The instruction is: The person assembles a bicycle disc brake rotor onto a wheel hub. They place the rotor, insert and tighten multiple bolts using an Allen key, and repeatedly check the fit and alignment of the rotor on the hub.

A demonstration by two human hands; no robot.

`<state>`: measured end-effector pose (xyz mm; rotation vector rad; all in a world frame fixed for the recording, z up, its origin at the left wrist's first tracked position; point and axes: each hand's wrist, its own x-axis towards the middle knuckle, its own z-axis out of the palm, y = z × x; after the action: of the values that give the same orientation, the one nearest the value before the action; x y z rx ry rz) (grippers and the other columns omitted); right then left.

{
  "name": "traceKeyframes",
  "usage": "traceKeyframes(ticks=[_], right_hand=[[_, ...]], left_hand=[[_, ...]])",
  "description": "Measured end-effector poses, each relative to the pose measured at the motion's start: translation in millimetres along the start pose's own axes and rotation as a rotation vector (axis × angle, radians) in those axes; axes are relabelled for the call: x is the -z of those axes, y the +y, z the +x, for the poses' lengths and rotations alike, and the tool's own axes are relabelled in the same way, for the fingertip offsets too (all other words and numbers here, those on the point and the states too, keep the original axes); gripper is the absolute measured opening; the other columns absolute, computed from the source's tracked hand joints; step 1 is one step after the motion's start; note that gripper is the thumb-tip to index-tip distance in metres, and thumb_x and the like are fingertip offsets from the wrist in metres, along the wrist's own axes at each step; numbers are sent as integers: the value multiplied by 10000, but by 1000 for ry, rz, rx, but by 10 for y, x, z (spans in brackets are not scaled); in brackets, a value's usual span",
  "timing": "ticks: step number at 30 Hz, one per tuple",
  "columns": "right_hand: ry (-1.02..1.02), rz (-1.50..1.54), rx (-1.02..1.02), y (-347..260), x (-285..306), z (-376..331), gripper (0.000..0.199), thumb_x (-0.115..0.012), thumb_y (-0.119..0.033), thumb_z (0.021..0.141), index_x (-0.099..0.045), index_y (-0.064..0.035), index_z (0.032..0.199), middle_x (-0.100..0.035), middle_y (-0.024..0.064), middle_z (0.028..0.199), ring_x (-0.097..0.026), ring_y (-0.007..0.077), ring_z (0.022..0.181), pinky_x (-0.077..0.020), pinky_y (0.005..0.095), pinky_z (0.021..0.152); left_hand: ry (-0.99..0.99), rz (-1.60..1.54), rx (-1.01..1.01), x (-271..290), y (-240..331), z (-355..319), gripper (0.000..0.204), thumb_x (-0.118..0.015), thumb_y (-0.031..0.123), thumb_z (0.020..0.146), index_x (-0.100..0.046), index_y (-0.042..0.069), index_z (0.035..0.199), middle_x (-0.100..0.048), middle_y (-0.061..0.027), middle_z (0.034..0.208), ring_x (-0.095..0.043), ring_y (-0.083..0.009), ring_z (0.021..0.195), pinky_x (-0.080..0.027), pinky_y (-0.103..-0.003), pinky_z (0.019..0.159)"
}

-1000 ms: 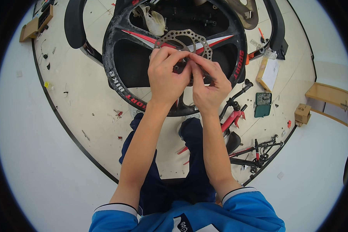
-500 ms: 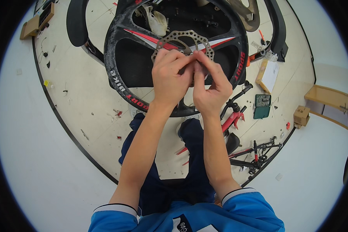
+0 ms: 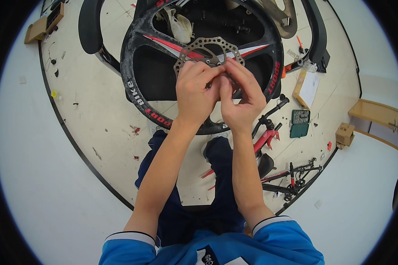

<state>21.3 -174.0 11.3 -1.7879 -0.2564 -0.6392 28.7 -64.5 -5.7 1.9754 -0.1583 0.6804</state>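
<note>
A black bicycle wheel with broad red-and-white marked spokes lies flat on a black chair seat. Over its hub sits a perforated metal disc brake rotor. My left hand is at the rotor's near side, its thumb and fingers pinched together close to the hub. Right beside it, my right hand is closed too, with index finger and thumb meeting at the same spot. Both sets of fingertips nearly touch. Whatever they grip is too small or too covered to make out, and the hands hide the hub's near part.
Chair armrests flank the wheel. On the seat lie a whitish glove-like item and small dark parts. Rightward on the floor are a green tool case, a red-and-black fork with handlebar, a bike frame and a cardboard box.
Both hands stay pinched at the hub, with only slight finger shifts. The wheel and rotor appear marginally lower in the view.
</note>
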Motion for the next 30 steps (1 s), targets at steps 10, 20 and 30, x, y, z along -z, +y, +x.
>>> traceKeyframes(ticks=[10,20,30], right_hand=[[71,45,-117,108,44,-64,214,-823,16,839,-756,20,1043,-769,116,1005,-681,109,780,-542,221,670],[-30,216,-362,-86,117,21,195,-760,42,891,-769,24,1085,-766,104,995,-670,81,739,-548,202,648],[107,242,-279,101,68,-46,255,-851,27,818,-600,-13,833,-658,21,861,-662,83,817,-516,198,695]], left_hand=[[63,47,-38,-29,46,-1,236,-779,-2,748,-807,88,965,-547,-9,647,-524,-183,644,-430,-322,626],[37,39,1,-88,6,-37,181,-782,88,789,-801,107,967,-573,11,737,-544,-211,738,-391,-357,685],[91,44,-26,-56,35,-26,159,-801,41,761,-785,101,907,-570,4,682,-540,-168,652,-426,-308,612]])
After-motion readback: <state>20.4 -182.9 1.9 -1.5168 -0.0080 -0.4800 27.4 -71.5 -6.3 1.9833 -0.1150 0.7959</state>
